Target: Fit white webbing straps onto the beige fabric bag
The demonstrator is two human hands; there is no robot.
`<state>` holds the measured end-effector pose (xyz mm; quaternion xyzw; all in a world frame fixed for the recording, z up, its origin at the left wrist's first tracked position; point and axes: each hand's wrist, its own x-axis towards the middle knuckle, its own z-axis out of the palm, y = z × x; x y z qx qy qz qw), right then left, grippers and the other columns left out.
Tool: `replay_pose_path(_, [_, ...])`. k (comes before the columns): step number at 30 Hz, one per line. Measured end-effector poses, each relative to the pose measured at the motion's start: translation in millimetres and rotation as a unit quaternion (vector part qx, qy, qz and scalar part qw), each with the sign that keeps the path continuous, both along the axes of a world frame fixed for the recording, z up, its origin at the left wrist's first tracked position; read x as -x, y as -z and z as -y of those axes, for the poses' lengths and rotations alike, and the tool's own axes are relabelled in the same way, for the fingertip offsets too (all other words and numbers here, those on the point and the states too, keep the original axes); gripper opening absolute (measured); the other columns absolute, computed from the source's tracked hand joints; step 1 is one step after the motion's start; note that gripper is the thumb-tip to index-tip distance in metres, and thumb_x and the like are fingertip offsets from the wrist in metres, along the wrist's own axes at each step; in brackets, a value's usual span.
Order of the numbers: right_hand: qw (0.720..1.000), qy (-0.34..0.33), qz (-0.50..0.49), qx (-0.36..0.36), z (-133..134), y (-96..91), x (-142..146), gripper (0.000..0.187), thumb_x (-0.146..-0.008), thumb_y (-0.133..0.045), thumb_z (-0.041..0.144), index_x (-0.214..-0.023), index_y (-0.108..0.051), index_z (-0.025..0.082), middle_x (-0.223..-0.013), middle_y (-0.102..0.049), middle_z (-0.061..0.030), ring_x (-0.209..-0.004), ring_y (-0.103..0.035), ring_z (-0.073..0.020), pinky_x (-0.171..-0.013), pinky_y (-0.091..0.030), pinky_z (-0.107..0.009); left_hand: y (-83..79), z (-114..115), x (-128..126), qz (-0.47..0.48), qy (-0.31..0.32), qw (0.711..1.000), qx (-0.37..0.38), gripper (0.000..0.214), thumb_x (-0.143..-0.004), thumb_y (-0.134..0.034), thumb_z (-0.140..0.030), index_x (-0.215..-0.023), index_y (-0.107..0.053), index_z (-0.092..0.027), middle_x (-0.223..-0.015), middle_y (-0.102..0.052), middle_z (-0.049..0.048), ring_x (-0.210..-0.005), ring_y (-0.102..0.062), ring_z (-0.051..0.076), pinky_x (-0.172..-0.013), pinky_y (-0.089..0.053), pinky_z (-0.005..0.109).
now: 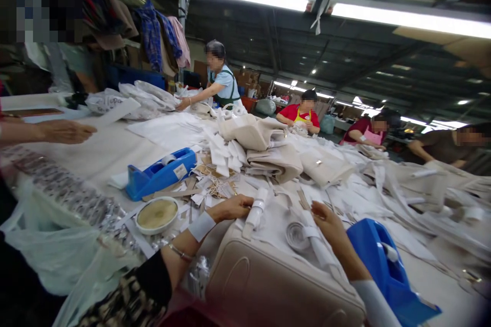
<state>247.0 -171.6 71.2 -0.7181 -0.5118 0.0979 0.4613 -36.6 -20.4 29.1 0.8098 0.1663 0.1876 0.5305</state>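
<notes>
A beige handbag stands right in front of me, with white wrapping sheet over its top. My left hand is closed at the bag's upper left, its fingertips against a strap end wrapped in white foam and tape. At the upper right of the bag is my right hand, fingers curled in; what they grip is hidden. Between the hands lies a rolled white-wrapped strap on the sheet. Both wrists carry strips of white tape.
Blue tape dispensers flank the bag. A round tin of yellowish paste stands left, beside paper tags. Folded beige bags are piled beyond. A co-worker's hand holds a white strip at left; several people work farther back.
</notes>
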Motion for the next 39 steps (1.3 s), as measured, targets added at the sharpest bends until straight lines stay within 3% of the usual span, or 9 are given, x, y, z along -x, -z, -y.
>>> replay_pose_path(3, [0.997, -0.051, -0.055, 0.024, 18, -29.2, 21, 0.051, -0.082, -0.065, 0.053, -0.120, -0.062, 0.019, -0.121, -0.066, -0.0121, -0.112, -0.063, -0.0276, -0.101, -0.049, -0.048, 1.1, 0, 0, 0.001, -0.002, 1.000, 0.001, 0.025, -0.076, -0.061, -0.035, -0.085, -0.068, -0.013, -0.083, -0.067, 0.0019, -0.082, -0.059, 0.020, -0.072, -0.046, 0.025])
replay_pose_path(7, [0.954, -0.247, -0.036, 0.166, 40, -57.4, 91, 0.035, -0.086, -0.060, 0.045, -0.111, -0.071, 0.023, -0.118, -0.070, -0.0079, -0.110, -0.065, -0.0258, -0.097, -0.050, -0.039, 1.1, 0, -3, -0.003, -0.011, 1.000, -0.009, 0.021, -0.076, -0.060, -0.032, -0.083, -0.069, -0.014, -0.082, -0.068, 0.0014, -0.081, -0.060, 0.020, -0.071, -0.047, 0.025])
replay_pose_path(10, [0.934, -0.290, 0.034, 0.208, 40, -50.5, 128, 0.031, -0.089, -0.053, 0.038, -0.106, -0.075, 0.023, -0.112, -0.074, -0.0060, -0.106, -0.066, -0.0252, -0.097, -0.049, -0.039, -6.6, 3, -2, -0.006, -0.029, 0.999, -0.031, 0.018, -0.076, -0.061, -0.029, -0.081, -0.070, -0.014, -0.079, -0.069, 0.0010, -0.078, -0.060, 0.019, -0.072, -0.048, 0.026])
replay_pose_path(13, [0.934, -0.286, 0.047, 0.210, 33, -37.9, 134, 0.034, -0.089, -0.051, 0.037, -0.108, -0.075, 0.021, -0.111, -0.074, -0.0061, -0.106, -0.067, -0.0253, -0.098, -0.048, -0.039, -23.4, 17, 16, 0.006, -0.089, 0.993, -0.072, 0.015, -0.078, -0.061, -0.026, -0.082, -0.069, -0.014, -0.084, -0.069, 0.0037, -0.085, -0.060, 0.021, -0.082, -0.047, 0.030])
replay_pose_path(16, [0.929, -0.300, 0.047, 0.213, 31, -35.4, 127, 0.035, -0.088, -0.053, 0.036, -0.112, -0.073, 0.020, -0.114, -0.073, -0.0062, -0.106, -0.067, -0.0248, -0.096, -0.050, -0.037, -41.0, 50, 50, 0.078, -0.193, 0.972, -0.114, 0.023, -0.091, -0.052, -0.032, -0.091, -0.067, -0.016, -0.097, -0.067, 0.0069, -0.095, -0.059, 0.022, -0.091, -0.042, 0.032])
replay_pose_path(19, [0.922, -0.321, 0.085, 0.200, 31, -38.1, 126, 0.034, -0.090, -0.051, 0.030, -0.115, -0.072, 0.022, -0.115, -0.073, -0.0049, -0.106, -0.068, -0.0240, -0.096, -0.050, -0.036, -48.4, 90, 82, 0.147, -0.203, 0.962, -0.111, 0.028, -0.094, -0.054, -0.043, -0.095, -0.064, -0.017, -0.096, -0.064, 0.0053, -0.095, -0.059, 0.020, -0.090, -0.043, 0.031])
replay_pose_path(23, [0.920, -0.323, 0.148, 0.164, 27, -37.2, 135, 0.044, -0.083, -0.043, 0.011, -0.114, -0.073, 0.023, -0.113, -0.073, -0.0035, -0.106, -0.068, -0.0230, -0.097, -0.049, -0.037, -38.3, 123, 95, 0.158, -0.171, 0.965, -0.121, 0.043, -0.079, -0.071, -0.055, -0.098, -0.061, -0.018, -0.101, -0.057, 0.0056, -0.099, -0.055, 0.023, -0.091, -0.042, 0.033])
replay_pose_path(29, [0.926, -0.326, 0.126, 0.146, 17, -34.6, 146, 0.039, -0.080, -0.046, 0.008, -0.100, -0.077, 0.022, -0.099, -0.076, -0.0045, -0.095, -0.069, -0.0205, -0.086, -0.049, -0.030, -9.5, 131, 74, 0.173, -0.222, 0.951, -0.127, 0.060, -0.067, -0.082, -0.053, -0.106, -0.050, -0.020, -0.124, -0.045, 0.0105, -0.122, -0.043, 0.029, -0.104, -0.037, 0.040])
replay_pose_path(39, [0.922, -0.291, 0.226, 0.119, 18, -32.5, 149, 0.030, -0.083, -0.044, 0.008, -0.080, -0.072, 0.020, -0.080, -0.068, -0.0028, -0.073, -0.061, -0.0157, -0.067, -0.039, -0.025, 7.7, 135, 68, 0.207, -0.237, 0.944, -0.103, 0.051, -0.075, -0.077, -0.052, -0.101, -0.045, -0.021, -0.134, -0.042, 0.0124, -0.130, -0.040, 0.031, -0.106, -0.035, 0.042])
